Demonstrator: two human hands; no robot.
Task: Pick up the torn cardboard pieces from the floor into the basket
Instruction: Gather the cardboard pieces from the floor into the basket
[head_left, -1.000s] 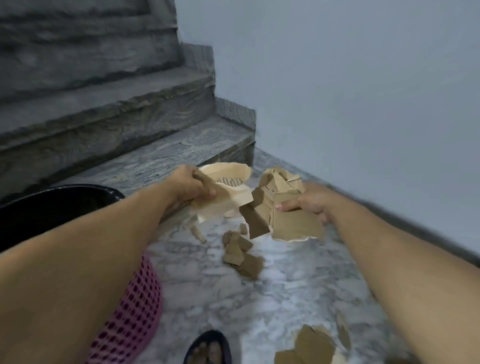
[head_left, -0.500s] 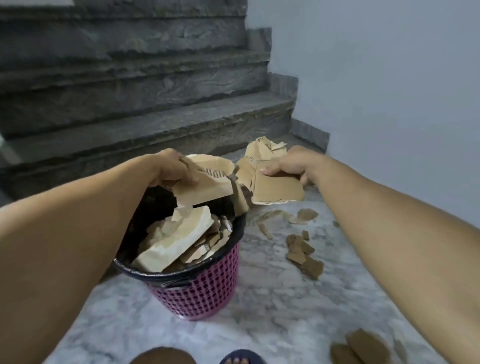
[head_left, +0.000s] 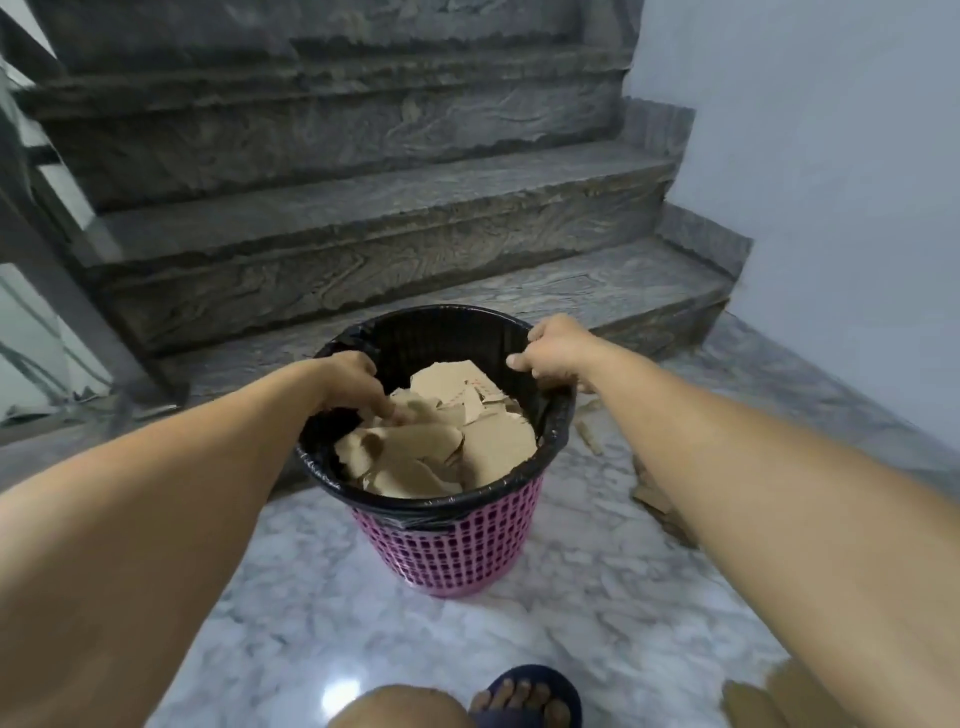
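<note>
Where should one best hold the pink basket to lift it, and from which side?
Judging by its shape, the pink basket is best gripped at the black-lined rim, from above, on two opposite sides. It stands upright and its top is open; the right hand is already at the rim's right side.

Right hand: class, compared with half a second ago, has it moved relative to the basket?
Yes. The right hand has come down from above the basket onto its far right rim, its cardboard now released.

You have one view only, from the head. It looks forward and down, from close above the basket (head_left: 447, 540). The stairs (head_left: 363, 218) rise behind the basket.
</note>
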